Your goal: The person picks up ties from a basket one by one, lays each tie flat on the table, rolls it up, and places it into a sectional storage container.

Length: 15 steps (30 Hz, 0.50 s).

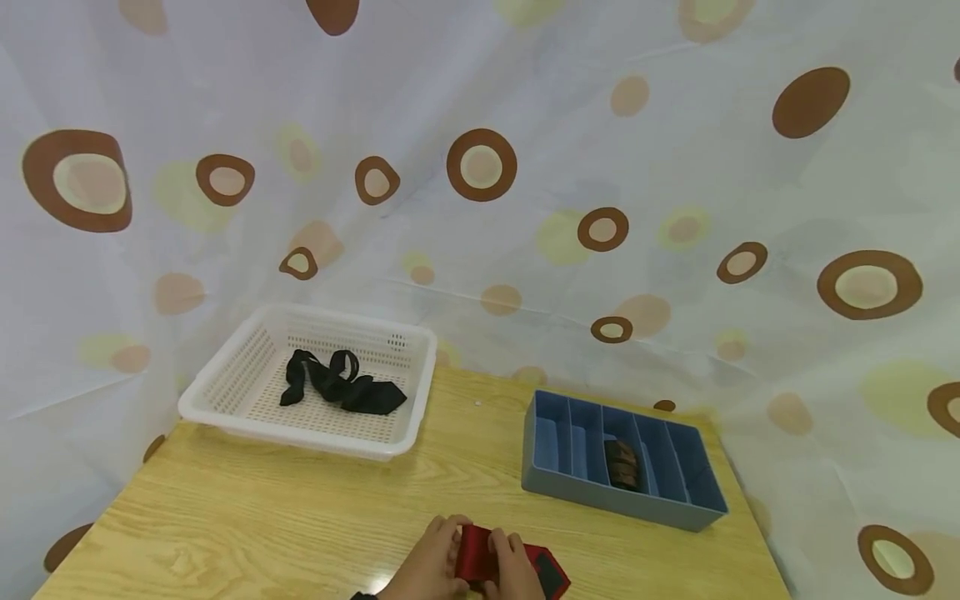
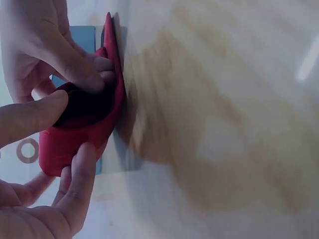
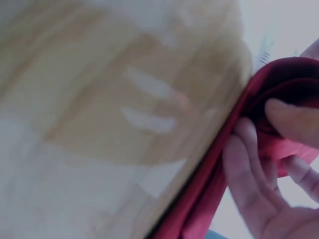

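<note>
Low at the table's near edge, both hands hold a red necktie [image 1: 476, 557], partly rolled, its dark-lined end [image 1: 552, 577] lying flat to the right. My left hand [image 1: 438, 550] grips the roll from the left and my right hand [image 1: 512, 560] from the right. In the left wrist view the red tie [image 2: 79, 134] is pinched between left fingers [image 2: 77, 174] below and right fingers [image 2: 75, 69] above. The right wrist view shows right fingers [image 3: 249, 164] curled against the red tie [image 3: 224, 169].
A white perforated basket [image 1: 225, 392] at the back left holds a loose black tie [image 1: 341, 386]. A blue divided box [image 1: 551, 479] at the right holds a rolled brown tie [image 1: 624, 463] in one slot. The wooden table [image 1: 247, 525] is backed by a spotted curtain.
</note>
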### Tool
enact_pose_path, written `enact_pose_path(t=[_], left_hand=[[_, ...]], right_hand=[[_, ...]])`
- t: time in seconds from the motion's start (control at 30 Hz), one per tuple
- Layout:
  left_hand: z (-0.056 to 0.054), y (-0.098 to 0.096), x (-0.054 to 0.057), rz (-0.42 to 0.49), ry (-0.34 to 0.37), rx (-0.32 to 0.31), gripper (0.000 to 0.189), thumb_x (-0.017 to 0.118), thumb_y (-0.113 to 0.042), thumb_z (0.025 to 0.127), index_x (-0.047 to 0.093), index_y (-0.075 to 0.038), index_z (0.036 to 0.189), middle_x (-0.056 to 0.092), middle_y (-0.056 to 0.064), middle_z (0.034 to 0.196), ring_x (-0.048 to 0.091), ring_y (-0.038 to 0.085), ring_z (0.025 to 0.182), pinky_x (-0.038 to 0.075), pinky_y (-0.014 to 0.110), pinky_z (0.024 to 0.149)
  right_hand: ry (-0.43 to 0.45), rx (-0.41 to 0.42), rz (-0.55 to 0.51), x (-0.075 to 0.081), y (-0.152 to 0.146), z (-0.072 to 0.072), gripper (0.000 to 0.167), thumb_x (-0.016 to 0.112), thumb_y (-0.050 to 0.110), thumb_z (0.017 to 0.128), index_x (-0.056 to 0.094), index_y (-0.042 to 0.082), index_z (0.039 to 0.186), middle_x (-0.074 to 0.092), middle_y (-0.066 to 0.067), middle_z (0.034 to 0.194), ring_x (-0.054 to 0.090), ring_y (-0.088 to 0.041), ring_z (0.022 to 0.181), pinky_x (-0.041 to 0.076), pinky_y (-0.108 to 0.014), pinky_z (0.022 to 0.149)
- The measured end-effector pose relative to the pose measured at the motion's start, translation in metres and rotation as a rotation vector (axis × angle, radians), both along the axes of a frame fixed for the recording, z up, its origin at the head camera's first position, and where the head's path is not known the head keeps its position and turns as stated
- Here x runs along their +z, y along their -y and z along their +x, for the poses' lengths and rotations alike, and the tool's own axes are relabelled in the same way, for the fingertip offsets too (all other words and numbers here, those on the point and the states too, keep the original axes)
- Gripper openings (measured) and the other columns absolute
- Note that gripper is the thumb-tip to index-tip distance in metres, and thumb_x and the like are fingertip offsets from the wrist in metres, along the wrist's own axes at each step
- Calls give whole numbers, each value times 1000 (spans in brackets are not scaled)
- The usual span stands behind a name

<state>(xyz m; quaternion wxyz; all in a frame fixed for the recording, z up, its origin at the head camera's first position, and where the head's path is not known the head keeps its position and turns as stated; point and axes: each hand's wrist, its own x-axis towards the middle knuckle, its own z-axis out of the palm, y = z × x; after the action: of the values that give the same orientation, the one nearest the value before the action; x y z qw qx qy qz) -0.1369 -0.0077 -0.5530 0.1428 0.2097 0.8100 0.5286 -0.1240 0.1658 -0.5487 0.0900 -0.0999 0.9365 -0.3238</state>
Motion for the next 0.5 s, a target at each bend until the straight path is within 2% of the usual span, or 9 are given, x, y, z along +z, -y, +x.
enact_pose_path(t=[0.1, 0.23, 0.33, 0.43, 0.5], left_hand=[[-2, 0, 4, -50, -43, 10, 65, 79, -3, 71, 46, -6, 127, 44, 3, 100, 49, 7, 83, 46, 20, 66], [-4, -3, 9, -114, -89, 23, 64, 81, -10, 71, 48, -8, 126, 44, 1, 100, 46, 5, 79, 44, 19, 66], [-6, -6, 11, -137, -111, 42, 65, 81, -13, 71, 49, -4, 127, 44, 1, 98, 44, 4, 75, 43, 17, 63], [-10, -11, 12, -166, -151, 79, 64, 81, -15, 71, 50, -1, 125, 44, 2, 97, 46, 5, 76, 45, 18, 64], [-14, -15, 13, -193, -179, 108, 63, 82, -18, 71, 52, 1, 123, 45, 3, 95, 49, 8, 77, 47, 21, 66]], right_hand=[[91, 37, -124, 0, -4, -4, 35, 69, -4, 76, 44, 5, 98, 48, -5, 88, 46, -11, 71, 40, -24, 59], [190, 108, -268, -1, -9, -7, 40, 67, -2, 79, 47, -3, 114, 60, -13, 105, 61, -24, 90, 50, -33, 77], [180, 150, -238, -3, -12, -8, 45, 65, 6, 84, 47, -8, 122, 63, -17, 111, 61, -31, 99, 50, -41, 85], [144, 144, -153, -4, -13, -9, 49, 64, 16, 88, 49, -11, 125, 63, -19, 114, 59, -35, 101, 49, -45, 86], [101, 133, -94, -2, -12, -10, 48, 62, 17, 88, 50, -13, 125, 61, -22, 116, 56, -38, 104, 47, -50, 87]])
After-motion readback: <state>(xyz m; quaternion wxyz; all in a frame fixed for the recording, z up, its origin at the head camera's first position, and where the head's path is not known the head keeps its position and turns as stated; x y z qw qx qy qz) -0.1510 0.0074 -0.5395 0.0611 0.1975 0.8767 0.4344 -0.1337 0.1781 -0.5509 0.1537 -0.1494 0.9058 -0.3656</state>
